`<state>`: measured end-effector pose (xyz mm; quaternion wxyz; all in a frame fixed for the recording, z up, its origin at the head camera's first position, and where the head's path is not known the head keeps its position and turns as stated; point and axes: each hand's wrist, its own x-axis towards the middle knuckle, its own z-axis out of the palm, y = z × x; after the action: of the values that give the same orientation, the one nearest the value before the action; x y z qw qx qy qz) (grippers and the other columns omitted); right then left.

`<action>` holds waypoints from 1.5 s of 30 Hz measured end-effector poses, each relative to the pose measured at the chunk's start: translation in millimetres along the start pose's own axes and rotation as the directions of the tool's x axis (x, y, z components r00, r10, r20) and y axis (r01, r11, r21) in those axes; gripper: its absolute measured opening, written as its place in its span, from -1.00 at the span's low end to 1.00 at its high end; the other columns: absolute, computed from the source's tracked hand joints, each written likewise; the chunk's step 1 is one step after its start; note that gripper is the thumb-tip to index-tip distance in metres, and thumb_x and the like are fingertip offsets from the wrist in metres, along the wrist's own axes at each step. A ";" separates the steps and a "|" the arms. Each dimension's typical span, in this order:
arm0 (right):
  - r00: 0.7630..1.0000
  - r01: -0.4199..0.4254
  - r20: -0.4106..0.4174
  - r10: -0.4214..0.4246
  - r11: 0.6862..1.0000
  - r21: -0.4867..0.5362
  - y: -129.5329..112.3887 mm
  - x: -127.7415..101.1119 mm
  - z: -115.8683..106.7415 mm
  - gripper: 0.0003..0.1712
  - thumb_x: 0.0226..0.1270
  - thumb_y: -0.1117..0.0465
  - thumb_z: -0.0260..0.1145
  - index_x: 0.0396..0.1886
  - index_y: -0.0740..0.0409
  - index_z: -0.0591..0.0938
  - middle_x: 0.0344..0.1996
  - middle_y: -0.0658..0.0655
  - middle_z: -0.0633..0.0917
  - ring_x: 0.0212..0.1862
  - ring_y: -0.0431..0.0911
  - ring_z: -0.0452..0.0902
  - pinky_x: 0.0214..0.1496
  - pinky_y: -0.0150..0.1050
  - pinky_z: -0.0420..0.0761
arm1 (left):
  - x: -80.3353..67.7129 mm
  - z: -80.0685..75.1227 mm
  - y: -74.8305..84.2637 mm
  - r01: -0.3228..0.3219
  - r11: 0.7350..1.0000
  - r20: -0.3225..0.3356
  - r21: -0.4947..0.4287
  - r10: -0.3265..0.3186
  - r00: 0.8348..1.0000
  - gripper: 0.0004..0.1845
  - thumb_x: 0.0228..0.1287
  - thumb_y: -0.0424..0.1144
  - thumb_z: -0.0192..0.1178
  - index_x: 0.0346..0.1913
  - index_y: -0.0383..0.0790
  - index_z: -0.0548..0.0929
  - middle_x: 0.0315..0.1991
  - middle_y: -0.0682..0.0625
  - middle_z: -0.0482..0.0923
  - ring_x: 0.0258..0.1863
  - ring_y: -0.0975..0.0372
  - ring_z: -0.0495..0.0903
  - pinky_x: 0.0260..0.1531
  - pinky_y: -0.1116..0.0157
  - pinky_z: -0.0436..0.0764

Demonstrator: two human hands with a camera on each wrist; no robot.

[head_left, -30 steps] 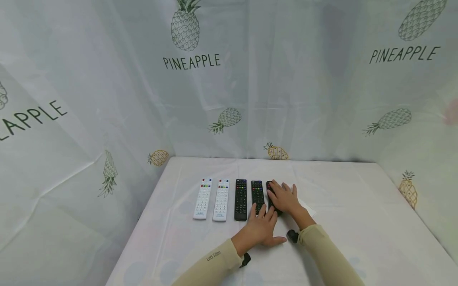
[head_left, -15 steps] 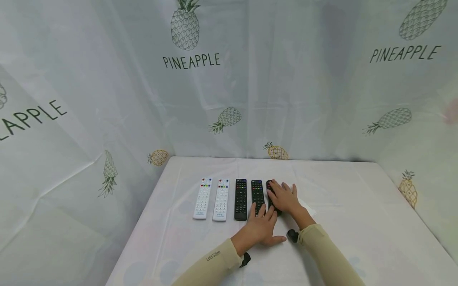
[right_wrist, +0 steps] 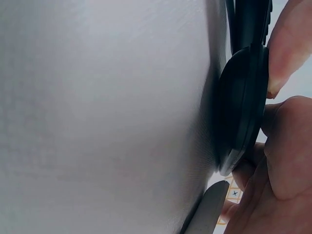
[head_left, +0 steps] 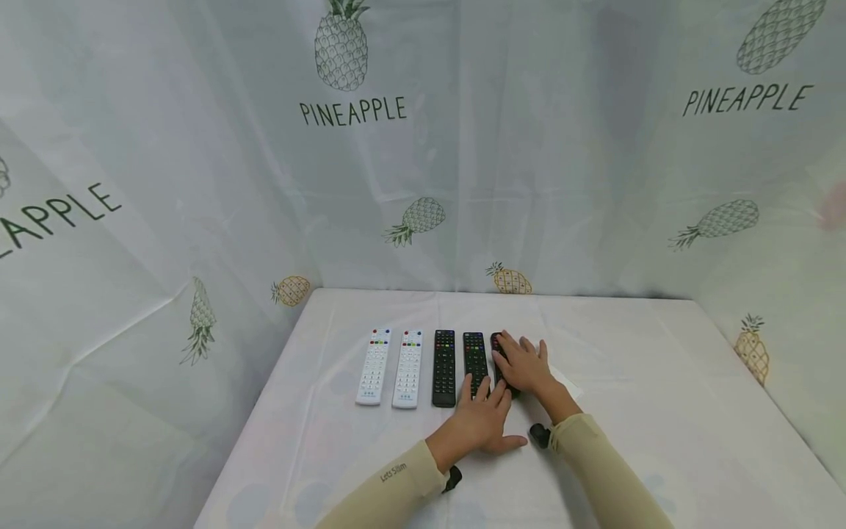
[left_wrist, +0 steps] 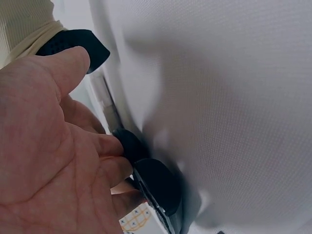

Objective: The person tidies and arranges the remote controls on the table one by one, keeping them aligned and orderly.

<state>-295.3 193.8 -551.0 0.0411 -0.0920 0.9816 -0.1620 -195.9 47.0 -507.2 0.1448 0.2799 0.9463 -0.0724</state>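
Remotes lie in a row on the table point(head_left: 634, 367) in the head view: two white ones point(head_left: 372, 366) point(head_left: 407, 369) at left, then two black ones point(head_left: 444, 367) point(head_left: 474, 353), then a fifth remote point(head_left: 496, 345) at the right end, mostly covered by the hands. Only the wrist views show that fifth remote edge-on: a dark rounded end point(right_wrist: 241, 105) lying on the white cloth. The right hand point(head_left: 523, 364) lies over it, fingers slightly curved; in the right wrist view a fingertip point(right_wrist: 285, 46) presses on its top and other fingers touch its near end, a light hold. The left hand point(head_left: 482, 420) rests flat and relaxed at the near ends of the black remotes, its fingertips point(left_wrist: 109, 146) touching a dark remote end point(left_wrist: 156, 185), gripping nothing.
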 end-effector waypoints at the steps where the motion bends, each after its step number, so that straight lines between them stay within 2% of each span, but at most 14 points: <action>1: 1.000 -0.001 -0.002 0.001 1.000 0.000 -0.2 0.1 -0.2 -0.33 0.59 -0.12 -0.10 0.53 0.10 0.25 0.53 0.20 0.22 0.48 0.41 0.05 0.41 0.49 -0.28 | 0.1 -0.2 0.0 -0.001 1.000 -0.001 0.000 0.001 1.000 -0.06 0.25 0.57 -0.23 0.56 0.11 0.13 0.59 0.19 -0.02 0.59 0.16 -0.05 0.51 -0.09 -0.06; 20: 1.000 0.011 -0.025 -0.011 1.000 -0.019 -0.8 1.5 0.2 -0.35 0.59 -0.10 -0.09 0.51 0.12 0.27 0.52 0.21 0.25 0.49 0.39 0.04 0.43 0.47 -0.23 | -1.7 -4.3 0.5 -0.004 0.999 -0.003 0.046 0.004 1.000 -0.07 0.26 0.55 -0.23 0.56 0.08 0.13 0.59 0.17 -0.02 0.59 0.17 -0.03 0.51 -0.08 -0.04; 25: 0.999 0.020 -0.039 -0.021 0.999 -0.036 -0.1 2.1 -0.6 -0.35 0.59 -0.11 -0.10 0.50 0.11 0.29 0.50 0.20 0.29 0.49 0.37 0.06 0.44 0.45 -0.19 | 0.7 -3.4 0.4 -0.016 0.998 -0.036 0.065 0.019 0.999 -0.07 0.27 0.55 -0.24 0.54 0.04 0.17 0.58 0.13 0.04 0.57 0.17 0.04 0.50 -0.08 -0.01; 32: 0.999 0.030 -0.014 -0.030 0.999 -0.043 3.1 -0.2 0.7 -0.34 0.60 -0.11 -0.10 0.53 0.10 0.25 0.53 0.18 0.23 0.50 0.38 0.05 0.44 0.45 -0.19 | 2.1 -0.3 0.7 -0.014 0.999 -0.070 0.052 0.018 0.997 -0.08 0.28 0.55 -0.26 0.53 0.05 0.21 0.56 0.13 0.09 0.55 0.16 0.08 0.50 -0.09 -0.01; 38: 0.999 0.033 -0.034 -0.034 0.998 -0.046 2.6 -0.6 3.4 -0.35 0.59 -0.11 -0.11 0.52 0.11 0.26 0.52 0.19 0.24 0.49 0.37 0.08 0.44 0.45 -0.16 | 0.8 0.1 0.4 -0.019 0.998 -0.072 0.053 0.023 0.997 -0.09 0.29 0.55 -0.30 0.53 0.06 0.20 0.56 0.15 0.07 0.56 0.16 0.06 0.50 -0.09 -0.01; 45: 0.991 0.044 -0.125 -0.047 0.999 -0.027 2.6 -4.5 -2.2 -0.38 0.60 -0.06 -0.09 0.50 0.14 0.29 0.53 0.22 0.21 0.48 0.36 0.11 0.43 0.46 -0.11 | -1.9 -0.9 -0.2 -0.026 0.998 -0.135 0.058 0.033 0.990 -0.12 0.32 0.53 -0.37 0.53 0.09 0.19 0.57 0.12 0.07 0.56 0.14 0.06 0.49 -0.10 0.00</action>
<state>-291.6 197.8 -549.6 -0.0258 -0.1044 0.9818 -0.1565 -194.6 46.0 -505.7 0.0734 0.3020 0.9473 -0.0774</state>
